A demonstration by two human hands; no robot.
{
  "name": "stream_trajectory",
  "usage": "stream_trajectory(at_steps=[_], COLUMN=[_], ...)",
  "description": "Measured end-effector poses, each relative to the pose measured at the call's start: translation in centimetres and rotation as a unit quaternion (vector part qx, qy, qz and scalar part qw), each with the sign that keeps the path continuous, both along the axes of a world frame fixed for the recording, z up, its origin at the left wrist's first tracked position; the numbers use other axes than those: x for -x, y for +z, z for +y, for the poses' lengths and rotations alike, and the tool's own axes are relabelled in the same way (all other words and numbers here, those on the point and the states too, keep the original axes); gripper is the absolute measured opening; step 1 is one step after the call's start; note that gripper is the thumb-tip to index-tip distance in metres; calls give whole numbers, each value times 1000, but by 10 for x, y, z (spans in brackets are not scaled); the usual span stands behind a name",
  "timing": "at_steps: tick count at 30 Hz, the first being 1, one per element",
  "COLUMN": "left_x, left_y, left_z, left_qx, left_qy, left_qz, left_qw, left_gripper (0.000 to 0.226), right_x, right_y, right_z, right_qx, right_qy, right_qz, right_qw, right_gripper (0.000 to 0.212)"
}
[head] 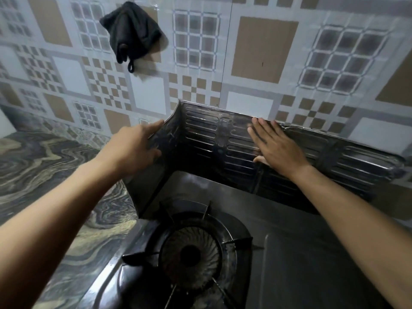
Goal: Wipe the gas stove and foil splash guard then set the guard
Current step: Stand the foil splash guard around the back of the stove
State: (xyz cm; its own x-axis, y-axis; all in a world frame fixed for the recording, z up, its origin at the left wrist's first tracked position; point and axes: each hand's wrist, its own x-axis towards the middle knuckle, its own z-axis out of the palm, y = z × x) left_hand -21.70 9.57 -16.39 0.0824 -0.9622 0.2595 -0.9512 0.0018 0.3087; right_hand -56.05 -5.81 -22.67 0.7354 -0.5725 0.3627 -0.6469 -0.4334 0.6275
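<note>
— Where does the foil splash guard (205,134) stand?

— Upright behind the gas stove (289,253), its long panel running along the tiled wall (263,47), the short wing folded forward past the burner (191,255).

— And the hands?

— The left hand (131,150) pinches the wing's upper edge, thumb inside, fingers outside. The right hand (276,146) lies flat and unclenched against the back panel, grasping nothing.

— Which one moves the guard?

— Likely the left: the wing hinges at the corner between the hands, so it swings while the right pins the panel.

— The cloth?

— A dark one (131,32) hangs on the wall, untouched.

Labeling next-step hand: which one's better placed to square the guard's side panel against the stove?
Left. The left hand already grips the ribbed foil splash guard's side panel edge; the right hand lies flat on the back panel.
</note>
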Motion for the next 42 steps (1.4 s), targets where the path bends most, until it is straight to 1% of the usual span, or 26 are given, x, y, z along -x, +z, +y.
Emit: stream_trajectory(at_steps=[3, 5, 6, 7, 8, 10, 11, 13, 16, 17, 19, 23, 26, 29, 32, 34, 36, 38, 40, 42], left_x=[0, -1, 0, 0, 1, 4, 4, 5, 9, 10, 12, 12, 11, 11, 8, 6, 7, 9, 8, 4], left_y=[-2, -5, -6, -6, -5, -2, 0, 4, 6, 6, 5, 2, 1, 3, 5, 5, 4, 2, -1, -5], left_z=[5, 8, 8, 8, 7, 8, 8, 10, 14, 15, 16, 15, 15, 16, 19, 21, 21, 20, 20, 20], left_qx=[9, 7, 2, -3, -8, -13, -14, -11, -2, 2, 5, 8, 8, -1, -45, -86, -91, -77, -61, -55], left_qy=[12, 12, 8, 7, 10, 23, 30, 41, 43, 46, 53, 72, 85, 94, 91, 69, 57, 61, 76, 87], left_qz=[20, 57, 72, 85, 95, 106, 110, 112, 85, 79, 74, 60, 67, 67, 56, 44, 39, 15, -8, -18], left_qw=[1000, 998, 997, 996, 995, 994, 993, 993, 995, 996, 996, 996, 994, 993, 993, 993, 993, 995, 995, 995], left_gripper=[78, 81, 84, 85, 85, 81, 77, 66, 46, 41, 33, 34, 31, 30, 39, 50, 47, 38, 33, 31], right_x=[-13, -37, -52, -68, -86, -122, -141, -175, -199, -201, -201, -209, -215, -214, -206, -202, -203, -208, -211, -211], right_y=[-2, 3, 9, 17, 29, 55, 67, 86, 96, 96, 93, 85, 78, 70, 58, 47, 36, 29, 25, 21], right_z=[8, 16, 19, 20, 21, 20, 17, 10, -3, -8, -13, -20, -21, -23, -26, -28, -29, -28, -29, -32], right_qx=[-6, -14, -27, -58, -113, -258, -305, -361, -391, -393, -391, -353, -321, -307, -328, -285, -217, -161, -134, -131], right_qy=[-9, 5, 33, 73, 107, 124, 128, 136, 149, 150, 157, 169, 167, 175, 176, 174, 181, 195, 207, 214], right_qz=[-30, -69, -95, -130, -170, -224, -233, -221, -205, -212, -232, -265, -285, -260, -193, -167, -162, -172, -180, -181], right_qw=[999, 998, 995, 987, 973, 931, 915, 895, 885, 882, 877, 881, 888, 899, 908, 928, 946, 952, 952, 951], right_gripper=[103, 92, 86, 80, 77, 78, 79, 71, 41, 34, 27, 20, 21, 33, 66, 81, 82, 78, 78, 82])
